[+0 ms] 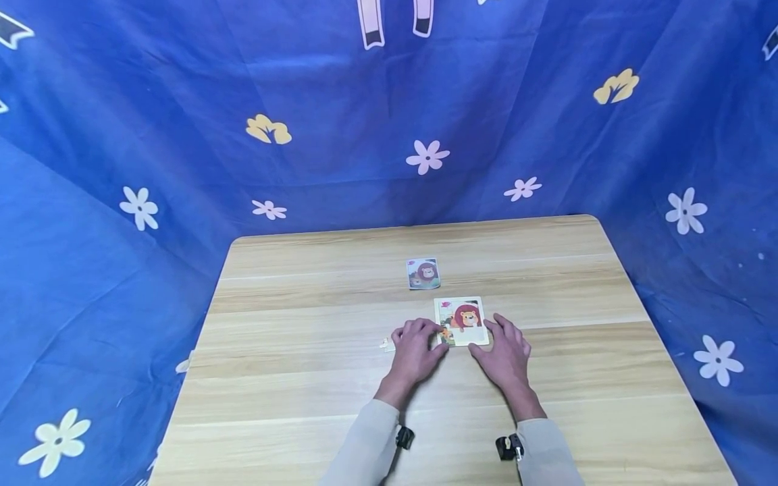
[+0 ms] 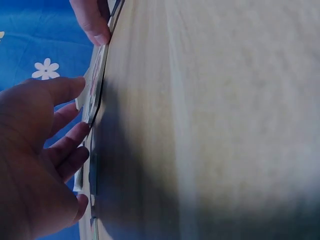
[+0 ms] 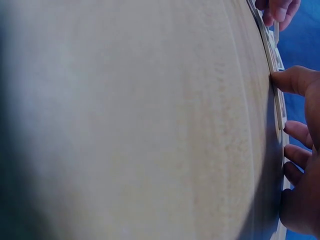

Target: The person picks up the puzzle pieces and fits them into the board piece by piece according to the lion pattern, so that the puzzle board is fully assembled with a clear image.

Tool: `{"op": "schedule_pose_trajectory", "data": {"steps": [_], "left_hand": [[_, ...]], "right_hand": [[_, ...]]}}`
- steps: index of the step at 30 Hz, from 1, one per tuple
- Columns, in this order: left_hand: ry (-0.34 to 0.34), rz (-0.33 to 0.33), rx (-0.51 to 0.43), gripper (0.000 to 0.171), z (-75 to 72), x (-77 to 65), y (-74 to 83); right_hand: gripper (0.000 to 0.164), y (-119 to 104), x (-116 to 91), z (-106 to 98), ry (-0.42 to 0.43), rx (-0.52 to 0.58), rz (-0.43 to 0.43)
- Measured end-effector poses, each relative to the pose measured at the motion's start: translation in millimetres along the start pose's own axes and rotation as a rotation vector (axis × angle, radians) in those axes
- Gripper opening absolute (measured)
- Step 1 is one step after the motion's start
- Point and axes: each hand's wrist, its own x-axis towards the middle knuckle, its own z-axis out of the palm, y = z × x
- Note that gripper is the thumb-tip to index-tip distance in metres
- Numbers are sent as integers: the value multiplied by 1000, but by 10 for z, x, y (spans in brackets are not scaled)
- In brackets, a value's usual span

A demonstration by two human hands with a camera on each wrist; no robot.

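Note:
A small lion jigsaw puzzle in a pale frame board (image 1: pixel 476 337) lies on the table between the two hands. Its upper part shows the lion picture, while a bare pale area shows at the lower right. My left hand (image 1: pixel 415 347) is at the board's lower left corner, pinching a thin puzzle piece (image 3: pixel 276 34) between thumb and fingers; the piece stands tilted over the board. My right hand (image 1: pixel 504 351) holds the board's lower right corner, thumb on the near edge and fingertips along the right edge. Loose puzzle pieces (image 1: pixel 386 345) lie beside the left hand, partly hidden by it.
A picture card (image 1: pixel 423 273) with the same lion lies farther back on the wooden table (image 1: pixel 292 378). Blue patterned cloth (image 1: pixel 340 135) hangs behind the table and along both sides.

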Motion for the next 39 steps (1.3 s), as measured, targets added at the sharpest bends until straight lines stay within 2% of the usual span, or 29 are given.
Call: {"op": "schedule_pose_trajectory", "data": {"steps": [13,24,29,39], "left_hand": [[0,-25,66,35,56,49,13],[33,-20,108,37,75,75,22],[16,-33,109,42,92,77,29],[60,20,127,36,106,69,52]], "right_hand": [[70,-19,12,-6,-7,-2,-5],[70,-25,21,-4,5,-6,-20],[70,-20,10,2,21,-12,-18],[70,-14,-1,-3,-2,-12,0]]}}
